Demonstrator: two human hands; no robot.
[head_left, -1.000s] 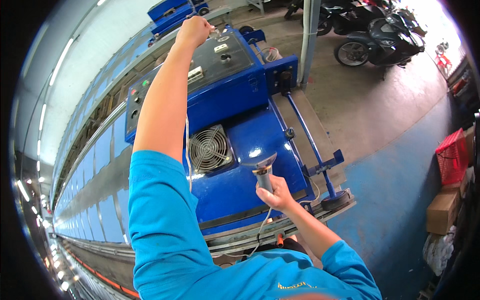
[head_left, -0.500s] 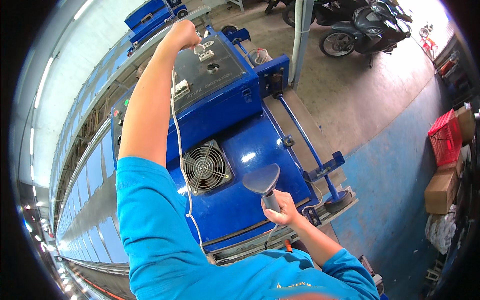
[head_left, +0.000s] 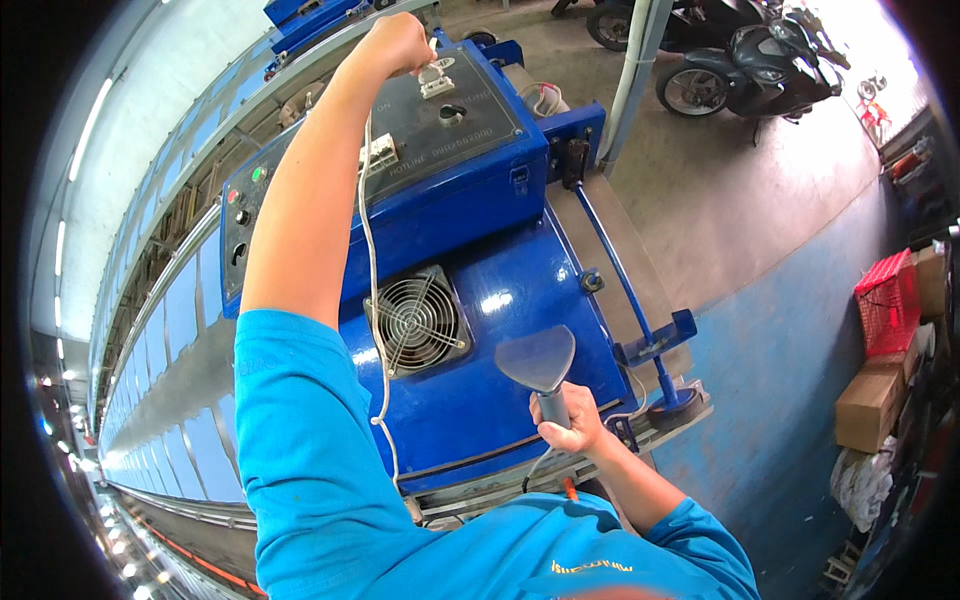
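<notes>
R hand (head_left: 570, 425), lower centre of frame, is wrapped tight round the dark handle of a handheld steamer (head_left: 540, 368). Its long axis runs near vertical in the frame: handle at the bottom in the fist, flat grey triangular head up top, broad edge toward the upper frame, face turned up at the camera. It sits over the glossy blue deck of the machine (head_left: 500, 300), just right of the round fan grille (head_left: 418, 320); can't tell if it touches the deck. A thin cable drops from under the fist.

L hand (head_left: 400, 42), top centre, arm stretched full up the frame, is closed on 1 end of a white cord (head_left: 372, 260) right beside a small white switch (head_left: 436, 82) on the dark control panel (head_left: 450, 120). The cord hangs down along the forearm to the blue sleeve.

Upper right: grey post (head_left: 640, 60), 2 parked motorbikes (head_left: 760, 60). Right edge: red crate (head_left: 890, 300), cardboard boxes (head_left: 870, 405).
</notes>
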